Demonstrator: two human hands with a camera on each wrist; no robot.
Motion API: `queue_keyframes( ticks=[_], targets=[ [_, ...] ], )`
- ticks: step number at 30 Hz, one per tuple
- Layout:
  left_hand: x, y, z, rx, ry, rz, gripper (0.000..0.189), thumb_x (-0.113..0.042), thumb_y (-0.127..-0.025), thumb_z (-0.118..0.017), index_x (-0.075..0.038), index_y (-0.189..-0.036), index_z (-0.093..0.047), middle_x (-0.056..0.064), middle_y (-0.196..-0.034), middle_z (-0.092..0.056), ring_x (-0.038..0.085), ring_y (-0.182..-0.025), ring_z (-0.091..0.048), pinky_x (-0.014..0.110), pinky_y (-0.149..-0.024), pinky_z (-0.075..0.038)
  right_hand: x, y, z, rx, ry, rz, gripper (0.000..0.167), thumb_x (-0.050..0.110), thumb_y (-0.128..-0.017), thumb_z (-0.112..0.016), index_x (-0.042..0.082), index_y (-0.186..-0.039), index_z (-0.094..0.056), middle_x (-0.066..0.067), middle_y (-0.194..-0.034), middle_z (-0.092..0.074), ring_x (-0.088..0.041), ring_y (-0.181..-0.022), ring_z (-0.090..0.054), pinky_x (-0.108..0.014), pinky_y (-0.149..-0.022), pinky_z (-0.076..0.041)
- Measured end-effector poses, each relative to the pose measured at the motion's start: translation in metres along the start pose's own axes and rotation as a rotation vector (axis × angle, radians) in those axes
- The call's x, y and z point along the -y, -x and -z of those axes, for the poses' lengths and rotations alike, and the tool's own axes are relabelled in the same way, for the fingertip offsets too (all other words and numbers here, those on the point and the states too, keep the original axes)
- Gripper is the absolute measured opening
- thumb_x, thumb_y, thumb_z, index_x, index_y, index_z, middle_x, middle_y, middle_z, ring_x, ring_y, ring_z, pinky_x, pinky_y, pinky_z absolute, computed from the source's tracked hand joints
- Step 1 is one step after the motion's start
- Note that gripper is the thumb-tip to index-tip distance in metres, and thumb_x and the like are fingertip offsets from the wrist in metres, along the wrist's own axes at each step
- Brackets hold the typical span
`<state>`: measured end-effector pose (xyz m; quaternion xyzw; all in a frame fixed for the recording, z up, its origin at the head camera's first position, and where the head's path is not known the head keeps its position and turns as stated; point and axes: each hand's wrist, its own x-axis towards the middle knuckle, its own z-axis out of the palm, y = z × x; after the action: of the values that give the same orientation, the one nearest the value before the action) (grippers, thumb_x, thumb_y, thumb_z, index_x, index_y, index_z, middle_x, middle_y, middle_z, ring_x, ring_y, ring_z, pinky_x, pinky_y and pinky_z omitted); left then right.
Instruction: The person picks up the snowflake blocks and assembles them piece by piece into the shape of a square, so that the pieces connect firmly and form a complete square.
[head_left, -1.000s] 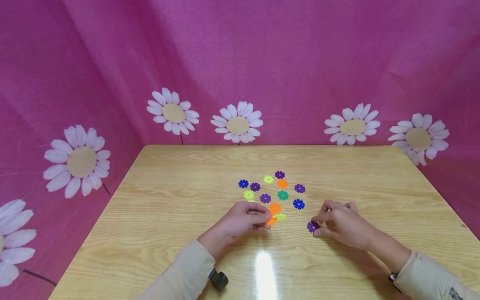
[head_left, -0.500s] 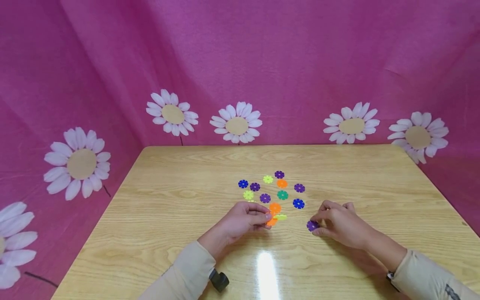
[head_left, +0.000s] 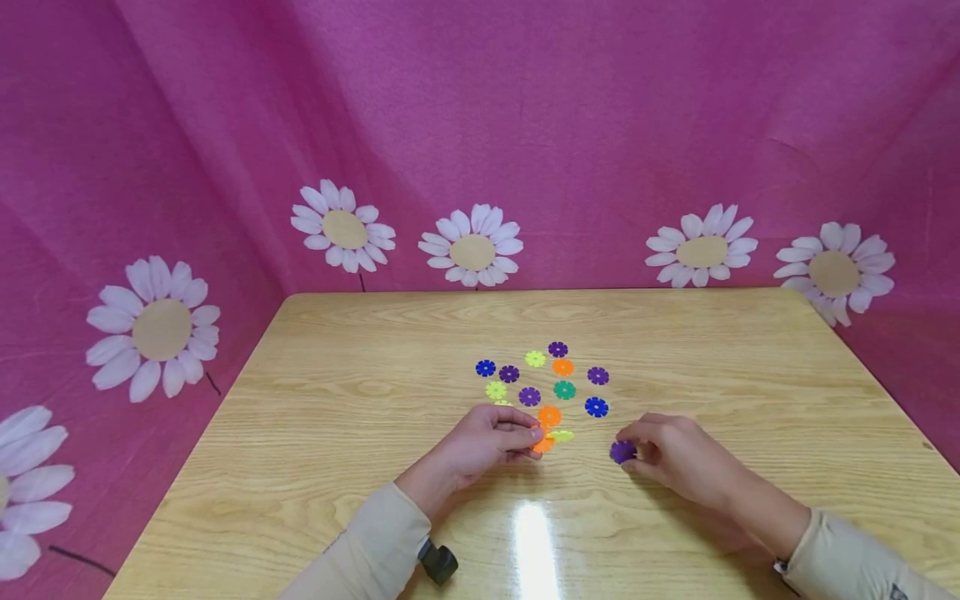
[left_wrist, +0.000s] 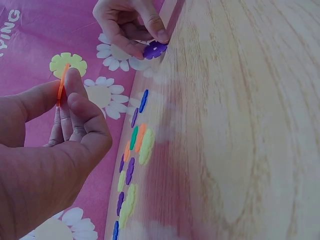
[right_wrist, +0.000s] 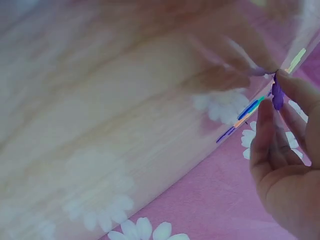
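Note:
My left hand pinches an orange notched flower disc between thumb and fingers. A yellow disc is joined crosswise to it at the edge and sticks out past the fingertips. To the right, my right hand holds a purple flower disc by its edge with thumb and fingertips. The right wrist view shows that purple disc nearly edge-on between the fingers. A gap separates the two hands. Part of the orange disc is hidden behind the left fingers.
Beyond the hands, loose discs lie flat on the wooden table: a green one, blue ones, plus purple, yellow and orange ones. A yellow disc is partly covered by the left hand. A pink flowered cloth hangs behind the table.
My right hand has shifted slightly left with the purple disc, and its fingers have changed position around the edge. My left hand and its joined discs stay almost still.

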<state>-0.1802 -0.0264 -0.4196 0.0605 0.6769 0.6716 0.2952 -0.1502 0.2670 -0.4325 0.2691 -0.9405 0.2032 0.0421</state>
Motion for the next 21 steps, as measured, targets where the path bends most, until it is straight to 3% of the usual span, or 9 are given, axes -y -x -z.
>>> queue_keyframes(
  ticks=[9,21],
  targets=[
    [-0.0012,0.0021,0.0010,-0.005,0.004,0.000,0.023,-0.009,-0.095,-0.067,0.004,-0.113,-0.065,0.006,-0.094,-0.071,0.012,-0.079,-0.070,0.034,-0.085,-0.060,0.0036,-0.0023,0.0001,0.017,-0.118,-0.025,0.027,0.007,-0.079,-0.083,0.009,-0.104,-0.078,0.002,-0.090,-0.074,-0.003,-0.077,-0.068,-0.017,-0.067,-0.057],
    [0.0008,0.0022,0.0032,-0.011,-0.004,-0.003,0.022,-0.010,-0.095,-0.067,0.003,-0.112,-0.066,0.006,-0.093,-0.072,0.013,-0.079,-0.070,0.033,-0.084,-0.060,0.0050,-0.0052,0.0055,0.013,-0.300,-0.126,0.031,0.017,-0.082,-0.083,0.004,-0.108,-0.077,-0.003,-0.093,-0.077,-0.001,-0.076,-0.069,-0.017,-0.067,-0.057]
  ],
)
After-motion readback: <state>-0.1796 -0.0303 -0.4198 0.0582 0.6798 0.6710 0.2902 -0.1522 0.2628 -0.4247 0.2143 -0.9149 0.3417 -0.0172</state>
